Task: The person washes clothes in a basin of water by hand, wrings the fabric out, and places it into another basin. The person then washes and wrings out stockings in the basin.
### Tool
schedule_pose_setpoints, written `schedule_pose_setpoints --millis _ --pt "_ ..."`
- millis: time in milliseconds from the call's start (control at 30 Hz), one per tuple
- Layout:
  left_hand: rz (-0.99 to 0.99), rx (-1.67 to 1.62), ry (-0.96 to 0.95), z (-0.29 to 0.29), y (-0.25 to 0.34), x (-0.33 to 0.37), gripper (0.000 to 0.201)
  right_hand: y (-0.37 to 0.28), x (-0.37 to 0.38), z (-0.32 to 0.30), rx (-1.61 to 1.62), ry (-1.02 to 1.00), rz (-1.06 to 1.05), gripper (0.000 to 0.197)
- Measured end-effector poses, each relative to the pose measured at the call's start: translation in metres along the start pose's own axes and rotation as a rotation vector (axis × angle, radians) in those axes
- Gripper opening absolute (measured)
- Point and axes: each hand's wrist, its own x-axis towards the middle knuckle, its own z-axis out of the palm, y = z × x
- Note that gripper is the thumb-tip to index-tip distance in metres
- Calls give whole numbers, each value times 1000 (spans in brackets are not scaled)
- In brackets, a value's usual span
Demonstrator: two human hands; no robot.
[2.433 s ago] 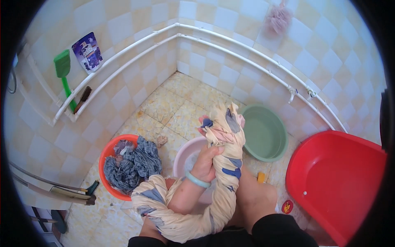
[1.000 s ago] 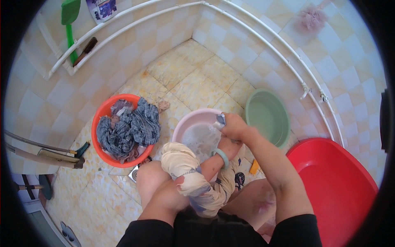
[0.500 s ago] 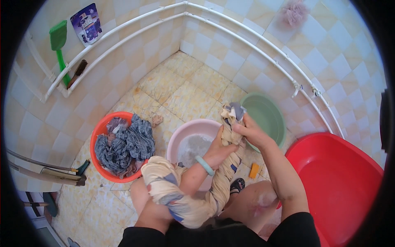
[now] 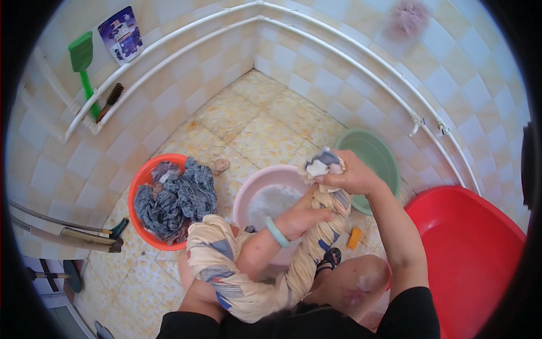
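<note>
A long cream cloth with blue and grey patches (image 4: 248,294) is twisted like a rope and looped over my left forearm. My left hand (image 4: 305,217), with a pale green bangle (image 4: 276,232) at the wrist, is closed around the twisted part. Farther up, my right hand (image 4: 354,174) grips the cloth near its end, where a bunched grey and white bit sticks out. Both hands are over the right side of a pink basin (image 4: 244,189) holding cloudy, foamy water. My left arm and the cloth hide part of that basin.
An orange basin (image 4: 134,206) of wet grey clothes stands left. A green basin (image 4: 384,164) is behind my right hand, a large red tub (image 4: 463,248) at right. An orange bar (image 4: 354,238) lies on the floor near my sandalled foot. White pipes (image 4: 350,51) line the tiled walls.
My right hand has shifted slightly right and turned over the cloth's end. The left hand keeps its hold, a little lower. The cloth's loop on my forearm has sagged, and the view has moved slightly.
</note>
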Motion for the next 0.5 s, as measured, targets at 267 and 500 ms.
schedule_pose_setpoints --millis 267,500 --pt "147 173 86 12 -6 -2 51 -8 6 16 -32 187 6 16" --pt "224 476 260 -10 -36 12 37 -1 44 35 -913 -100 185 30"
